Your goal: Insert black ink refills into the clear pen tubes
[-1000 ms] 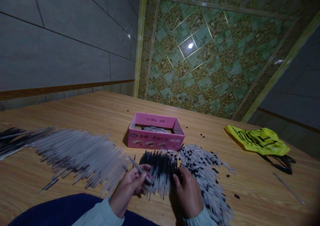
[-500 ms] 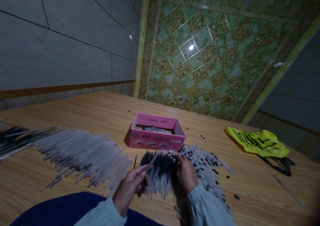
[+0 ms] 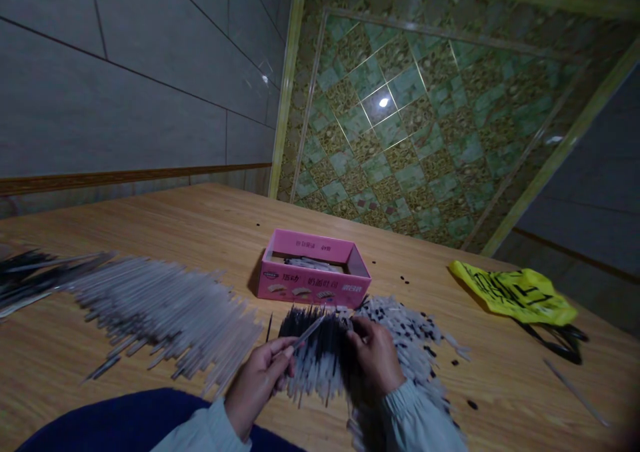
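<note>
My left hand [image 3: 261, 377] pinches a thin translucent tube [image 3: 311, 331], which slants up to the right over a pile of dark-tipped rods [image 3: 320, 365]. To its right, my right hand [image 3: 377, 353] has its fingers bent together at the right edge of that pile; whatever they hold is too small to make out. A pink box [image 3: 305, 289] stands just beyond both hands, with some pale sticks inside. Small translucent caps and black bits [image 3: 407, 329] are heaped beside and beyond my right hand.
Many clear tubes [image 3: 170, 312] lie on the wooden table [image 3: 210, 219] at left, with dark rods [image 3: 30, 279] farther left. At right are a yellow bag [image 3: 515, 292] with black handles and a single thin tube [image 3: 575, 392].
The tube in my left hand has tilted lower toward the right. My right hand has shifted slightly, its fingers still bent together. The view has moved a little.
</note>
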Demonstrator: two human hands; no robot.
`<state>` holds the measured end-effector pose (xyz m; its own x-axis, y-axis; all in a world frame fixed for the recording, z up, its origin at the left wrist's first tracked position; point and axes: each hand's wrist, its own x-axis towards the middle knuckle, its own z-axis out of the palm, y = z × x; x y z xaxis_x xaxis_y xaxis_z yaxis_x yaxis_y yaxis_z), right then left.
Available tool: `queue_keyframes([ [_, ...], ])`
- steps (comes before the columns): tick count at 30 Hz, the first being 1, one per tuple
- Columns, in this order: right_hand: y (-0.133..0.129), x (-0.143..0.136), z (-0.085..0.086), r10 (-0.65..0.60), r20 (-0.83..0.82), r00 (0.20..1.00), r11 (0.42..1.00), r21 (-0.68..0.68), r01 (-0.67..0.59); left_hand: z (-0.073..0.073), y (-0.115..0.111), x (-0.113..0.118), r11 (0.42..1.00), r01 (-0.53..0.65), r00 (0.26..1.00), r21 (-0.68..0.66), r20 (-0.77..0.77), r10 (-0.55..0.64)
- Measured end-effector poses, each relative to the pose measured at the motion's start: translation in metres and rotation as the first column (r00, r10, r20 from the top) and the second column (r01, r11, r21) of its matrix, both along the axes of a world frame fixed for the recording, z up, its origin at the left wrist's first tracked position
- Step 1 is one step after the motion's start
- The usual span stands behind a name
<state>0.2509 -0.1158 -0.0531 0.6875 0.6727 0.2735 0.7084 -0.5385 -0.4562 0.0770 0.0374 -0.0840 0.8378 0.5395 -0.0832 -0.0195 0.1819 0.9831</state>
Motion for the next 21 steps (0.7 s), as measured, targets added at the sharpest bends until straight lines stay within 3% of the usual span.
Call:
queue_keyframes([
  [3,-0.005,-0.019,-0.004,0.151,-0.222,0.963,0.964,0.251,-0.093,0.002,0.0,-0.002,0.985,-0.027,0.999,0.171,-0.028,0.032],
  [5,-0.008,-0.029,-0.009,0.264,-0.376,0.888,0.876,0.478,-0.058,0.002,0.001,-0.003,0.958,-0.031,0.999,0.286,-0.032,0.041],
  [7,-0.012,-0.034,-0.014,0.317,-0.449,0.835,0.802,0.598,0.017,0.002,0.002,-0.005,0.918,-0.03,0.998,0.395,-0.033,0.047],
  [13,-0.018,-0.031,-0.023,0.309,-0.491,0.815,0.766,0.636,0.093,0.005,0.004,-0.008,0.806,-0.014,0.996,0.591,-0.062,0.063],
  [17,-0.018,-0.032,-0.023,0.312,-0.459,0.832,0.761,0.644,0.069,0.005,0.003,-0.007,0.738,0.019,0.996,0.675,-0.08,0.047],
  [21,-0.018,-0.037,-0.019,0.317,-0.461,0.829,0.785,0.618,0.043,0.002,0.003,-0.007,0.704,0.04,0.994,0.709,-0.097,0.042],
])
